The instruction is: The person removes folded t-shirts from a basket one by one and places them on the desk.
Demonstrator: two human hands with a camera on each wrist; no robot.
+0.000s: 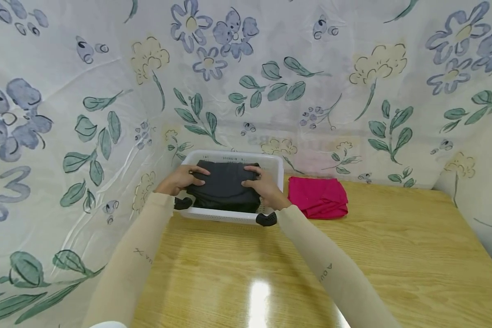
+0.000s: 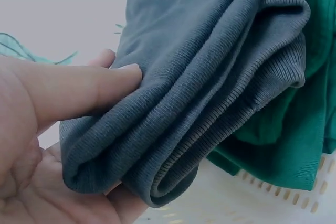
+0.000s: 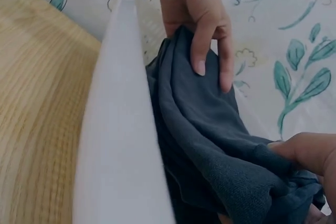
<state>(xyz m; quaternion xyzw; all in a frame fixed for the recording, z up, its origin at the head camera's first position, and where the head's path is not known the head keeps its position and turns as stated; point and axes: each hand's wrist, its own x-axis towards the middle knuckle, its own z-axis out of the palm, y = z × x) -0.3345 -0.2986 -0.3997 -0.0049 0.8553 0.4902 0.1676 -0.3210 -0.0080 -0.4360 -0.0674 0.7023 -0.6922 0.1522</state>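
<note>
A folded dark grey garment [image 1: 224,178] with ribbed edges lies within the white plastic basket [image 1: 221,214]. My left hand [image 1: 181,179] grips its left end, thumb on top and fingers underneath, as the left wrist view shows. At the opposite end my right hand [image 1: 266,186] holds the same garment, and its thumb presses on the cloth in the right wrist view. Green cloth [image 2: 278,163] sits lower in the basket, next to the grey folds. Most of what lies under the grey garment is hidden.
A folded pink-red cloth [image 1: 317,197] lies on the wooden table [image 1: 373,255] just right of the basket. Black pieces [image 1: 266,219] cap the basket's front corners. Behind and to the left hangs a flowered sheet [image 1: 270,114], close to the basket.
</note>
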